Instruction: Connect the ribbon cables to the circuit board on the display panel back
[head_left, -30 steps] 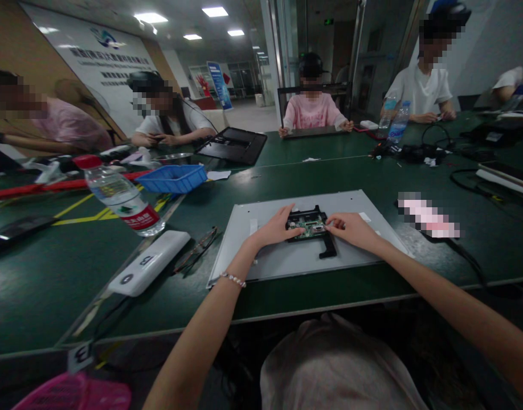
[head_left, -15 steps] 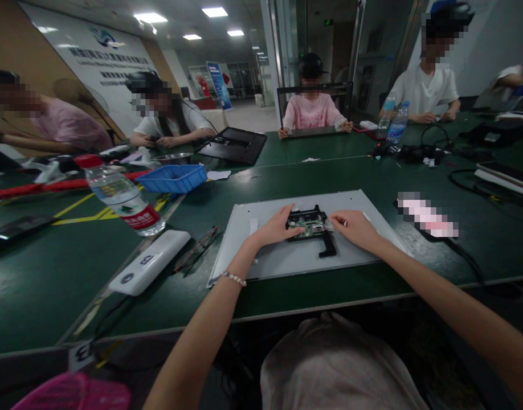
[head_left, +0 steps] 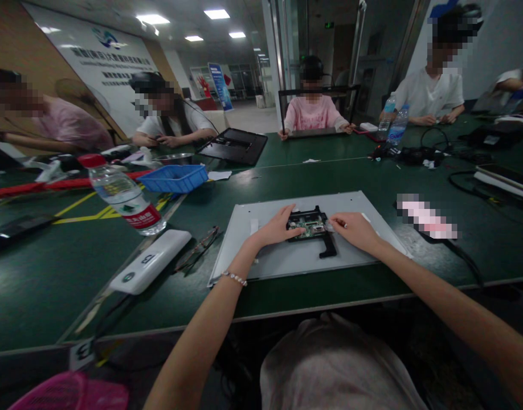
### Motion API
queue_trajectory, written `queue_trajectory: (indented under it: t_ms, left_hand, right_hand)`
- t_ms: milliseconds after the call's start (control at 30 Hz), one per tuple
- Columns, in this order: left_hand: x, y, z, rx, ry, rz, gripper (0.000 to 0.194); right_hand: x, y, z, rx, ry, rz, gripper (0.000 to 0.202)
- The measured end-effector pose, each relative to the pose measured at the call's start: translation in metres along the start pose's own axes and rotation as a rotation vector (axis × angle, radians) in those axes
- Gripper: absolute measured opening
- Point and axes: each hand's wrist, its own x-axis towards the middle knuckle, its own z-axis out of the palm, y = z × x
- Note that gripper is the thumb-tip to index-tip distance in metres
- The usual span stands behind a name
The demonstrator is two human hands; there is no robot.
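Note:
A pale grey flat panel [head_left: 282, 266] lies on the green table in front of me. On it sits a black plastic bracket [head_left: 329, 246] with a green circuit board [head_left: 309, 229] inside. My left hand [head_left: 273, 229] grips the left side of the board, its thumb resting on the near part and its fingers reaching along the far edge. At the board's right edge, the fingertips of my right hand [head_left: 356, 229] are pinched together. Something small and pale shows by those fingertips, too small to name.
Left of the panel are folded glasses [head_left: 198, 249], a white power bank [head_left: 151, 262] and a water bottle [head_left: 127, 199]. A blue tray [head_left: 174, 179] stands farther back. To the right lies a blurred-out phone-shaped object [head_left: 426, 217] with a cable. Several people sit around the table.
My right hand has shifted very slightly at the board's right edge, still pinched. The left hand and the board stay in place; the view has tilted a little.

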Motion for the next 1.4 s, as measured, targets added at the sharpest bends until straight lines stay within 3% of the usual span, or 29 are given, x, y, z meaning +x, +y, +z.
queue_trajectory:
  t_ms: [200, 333, 433, 600, 700, 833, 967, 1100, 1233, 1400]
  left_hand:
    - [0.0, 0.01, -0.007, -0.015, 0.01, 0.034, 0.084]
    - [0.0, 0.016, -0.035, 0.001, 0.115, 0.049, 0.06]
    - [-0.006, 0.008, -0.062, 0.128, 0.188, 0.007, 0.053]
    - [-0.026, -0.022, -0.086, 0.313, -0.026, -0.043, 0.047]
    - [-0.036, -0.034, -0.085, 0.315, -0.103, -0.098, 0.045]
    - [-0.042, -0.037, -0.084, 0.255, -0.08, -0.185, 0.034]
    - [-0.048, -0.031, -0.094, 0.046, 0.028, -0.226, 0.028]
    - [-0.056, -0.013, -0.103, -0.3, 0.222, -0.307, 0.033]
    - [-0.06, 0.0, -0.089, -0.398, 0.276, -0.334, 0.03]
    - [-0.063, -0.011, -0.06, -0.151, 0.166, -0.381, 0.029]
  right_hand:
    - [0.0, 0.003, 0.001, 0.014, 0.008, 0.025, 0.023]
    - [0.0, 0.005, 0.001, 0.026, 0.02, 0.029, 0.024]
    - [0.0, 0.005, 0.001, 0.022, 0.012, 0.028, 0.023]
    - [-0.001, 0.004, 0.001, 0.016, 0.003, 0.025, 0.023]
    - [-0.001, 0.003, 0.001, 0.008, -0.002, 0.025, 0.023]
    - [-0.002, 0.003, 0.0, 0.002, -0.002, 0.015, 0.024]
    - [-0.002, 0.003, -0.001, -0.004, 0.011, 0.008, 0.023]
    - [-0.002, 0.003, -0.001, -0.001, 0.031, 0.002, 0.022]
    - [-0.003, 0.004, -0.001, -0.004, 0.026, -0.007, 0.022]
    - [-0.003, 0.006, -0.001, 0.0, 0.025, -0.011, 0.023]
